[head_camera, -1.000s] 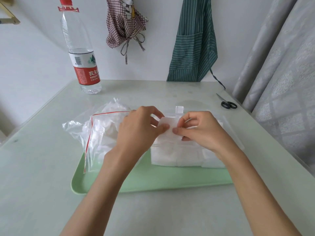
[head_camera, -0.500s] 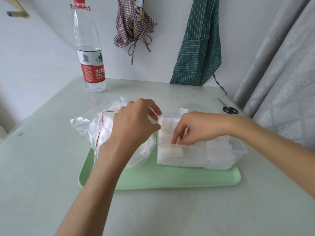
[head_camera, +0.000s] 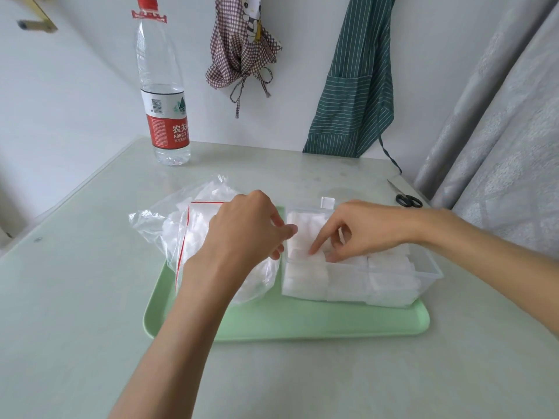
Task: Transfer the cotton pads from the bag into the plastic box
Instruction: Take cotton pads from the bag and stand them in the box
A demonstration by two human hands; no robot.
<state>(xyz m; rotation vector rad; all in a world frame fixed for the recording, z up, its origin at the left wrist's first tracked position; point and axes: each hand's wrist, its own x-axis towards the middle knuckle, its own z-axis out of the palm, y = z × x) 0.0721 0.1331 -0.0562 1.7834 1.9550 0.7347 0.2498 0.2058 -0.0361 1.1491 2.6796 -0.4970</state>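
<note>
A clear zip bag [head_camera: 181,234] with a red seal line lies on the left of the green tray [head_camera: 302,323], white cotton pads showing inside it. The clear plastic box [head_camera: 426,276] stands on the tray's right part, filled with stacks of white cotton pads [head_camera: 305,225]. My left hand [head_camera: 248,237] hovers over the bag's right side, fingers loosely curled toward the box's left edge, holding nothing. My right hand [head_camera: 360,231] is over the box, its index fingertip pressing down on the pads at the left end; the other fingers are bent.
A tall water bottle [head_camera: 165,95] with a red label stands at the table's back left. Black scissors [head_camera: 406,198] lie at the back right near a grey curtain. Two aprons hang on the wall behind.
One second ago both hands pinched a pad stack above the box. That stack now lies in the box; my left hand let go and drew back, my right hand presses the pads.
</note>
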